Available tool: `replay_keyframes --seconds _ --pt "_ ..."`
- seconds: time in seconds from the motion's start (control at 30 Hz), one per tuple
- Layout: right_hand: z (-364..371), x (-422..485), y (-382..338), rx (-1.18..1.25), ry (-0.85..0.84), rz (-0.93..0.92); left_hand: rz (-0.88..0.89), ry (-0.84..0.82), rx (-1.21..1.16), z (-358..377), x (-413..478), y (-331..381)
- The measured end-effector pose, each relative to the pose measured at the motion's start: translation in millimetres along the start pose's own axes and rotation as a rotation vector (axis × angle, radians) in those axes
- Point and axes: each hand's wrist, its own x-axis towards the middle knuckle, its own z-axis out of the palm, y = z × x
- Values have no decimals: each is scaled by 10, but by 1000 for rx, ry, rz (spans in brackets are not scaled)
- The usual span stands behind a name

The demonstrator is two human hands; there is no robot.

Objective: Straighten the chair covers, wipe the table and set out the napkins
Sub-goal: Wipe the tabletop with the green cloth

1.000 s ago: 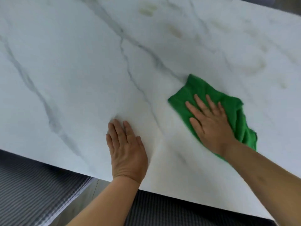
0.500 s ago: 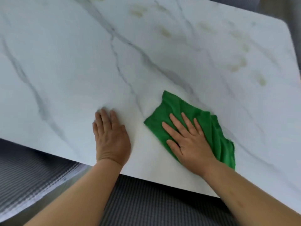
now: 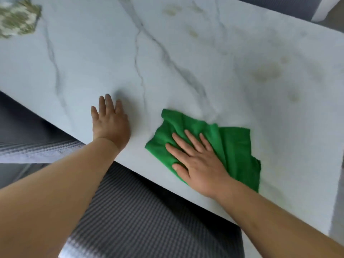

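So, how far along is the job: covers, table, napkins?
Done: the grey chair cover looks smooth. In hand: the right hand presses the green cloth flat on the table; the left hand rests beside it. Left: yellowish stains farther right; one blurred patterned piece, maybe a napkin, lies far left.

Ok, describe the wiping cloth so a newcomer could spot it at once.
Take the white marble-look table that fills the view and go to its near edge, right side. There a rumpled cloth lies under the right hand; it alone is solid bright green, unlike the blurred olive-patterned piece far left.
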Motion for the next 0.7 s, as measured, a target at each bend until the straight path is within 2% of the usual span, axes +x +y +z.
replay_keyframes --seconds 0.07,0.13,0.23,0.33,0.4,0.57,0.7 --pt "-13 -508 393 -5 -11 19 -5 23 -126 -93 -178 172" --pt "-120 -771 903 -48 -15 208 -32 44 -265 -145 -407 262" --pt "-271 -605 1372 -84 -43 514 -64 80 -375 -165 -703 251" --pt "-326 -118 1216 -70 -23 590 -113 124 -472 -210 -868 157" --pt "-291 184 886 -81 4 496 -137 164 -522 -246 -927 98" --pt "-102 480 -304 -68 -73 46 -162 261 -568 -343 -1197 -7" --pt "6 305 -670 -75 -146 -204 -169 279 -598 -405 -1295 75"
